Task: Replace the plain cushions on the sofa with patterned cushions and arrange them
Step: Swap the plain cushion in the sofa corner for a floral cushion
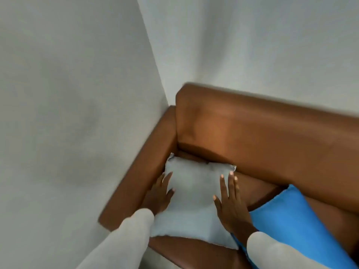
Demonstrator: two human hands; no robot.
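Note:
A plain pale grey cushion (194, 199) lies on the seat of a brown leather sofa (262, 129), in the corner by its left armrest. My left hand (158, 197) grips the cushion's left edge, fingers spread along its side. My right hand (230, 202) presses its right side, fingers stretched up toward the top corner. Just right of that hand a plain bright blue cushion (291, 222) lies on the seat, partly under my right sleeve. No patterned cushion is in view. The frame is slightly blurred.
The sofa stands in a room corner, with white walls (77, 94) close behind it and along its left armrest (143, 171). The backrest runs off to the right edge of the view. My white sleeves cover part of the seat's front edge.

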